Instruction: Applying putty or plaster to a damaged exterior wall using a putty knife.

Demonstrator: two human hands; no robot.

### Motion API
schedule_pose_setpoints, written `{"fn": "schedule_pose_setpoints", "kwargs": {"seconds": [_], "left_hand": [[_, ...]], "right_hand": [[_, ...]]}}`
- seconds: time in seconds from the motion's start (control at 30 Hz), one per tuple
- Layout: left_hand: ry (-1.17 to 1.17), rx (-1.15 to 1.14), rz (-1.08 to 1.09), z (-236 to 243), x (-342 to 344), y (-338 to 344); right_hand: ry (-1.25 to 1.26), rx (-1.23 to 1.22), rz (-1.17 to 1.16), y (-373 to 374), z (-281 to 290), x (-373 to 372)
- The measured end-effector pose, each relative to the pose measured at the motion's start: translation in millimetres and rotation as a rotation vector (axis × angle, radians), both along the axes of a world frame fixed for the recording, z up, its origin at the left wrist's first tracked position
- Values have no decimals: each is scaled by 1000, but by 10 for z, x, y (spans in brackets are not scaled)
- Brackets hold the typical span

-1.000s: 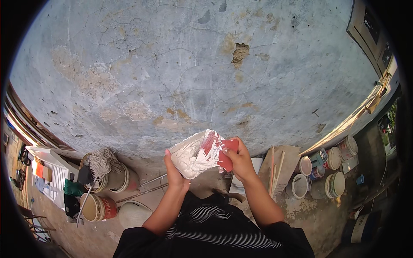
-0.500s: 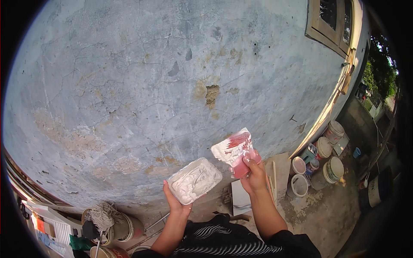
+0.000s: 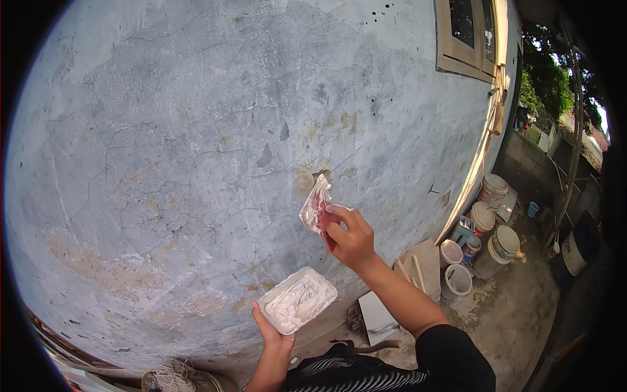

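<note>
My left hand (image 3: 271, 334) grips a shallow rectangular tub (image 3: 307, 321) from its left side and below. White putty (image 3: 297, 299) fills the tub, with swirled marks in its surface. In my right hand (image 3: 356, 243) is a red putty scraper (image 3: 317, 208), its blade smeared with white putty. The scraper is raised to the blue-grey wall (image 3: 170, 130), its upper corner over the lower part of a broken hole (image 3: 321, 174) in the plaster. Whether the blade touches the wall, I cannot tell.
Cracks and peeling patches (image 3: 111, 264) mark the wall. A window (image 3: 467, 39) is at the upper right. Several paint buckets (image 3: 503, 243) stand on the floor at right, near a white panel (image 3: 377, 319) and a board (image 3: 424, 268). A bucket with a mop head (image 3: 175, 377) is at lower left.
My right hand has carried the scraper up and left to the hole, turning the blade upward. The tub stays in my left hand, slightly lower in view. The view has shifted a little.
</note>
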State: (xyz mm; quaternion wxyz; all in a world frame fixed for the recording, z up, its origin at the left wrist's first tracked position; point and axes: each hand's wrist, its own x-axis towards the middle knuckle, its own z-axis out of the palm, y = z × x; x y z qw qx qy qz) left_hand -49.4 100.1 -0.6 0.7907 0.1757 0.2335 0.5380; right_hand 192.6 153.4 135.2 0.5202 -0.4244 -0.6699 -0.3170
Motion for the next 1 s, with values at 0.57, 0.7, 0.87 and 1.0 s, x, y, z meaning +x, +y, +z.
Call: {"fn": "schedule_pose_setpoints", "kwargs": {"seconds": [0.57, 0.7, 0.87, 1.0], "left_hand": [[96, 11, -45, -239, -291, 167], [93, -18, -25, -292, -329, 178], [102, -17, -36, -189, -316, 118], [53, 5, -27, -205, -389, 88]], "right_hand": [[-81, -139, -24, 42, -137, -181], [-96, -150, 24, -56, -68, -106], [-128, -183, 28, -239, -67, -7], [10, -246, 143, -365, -25, 113]]}}
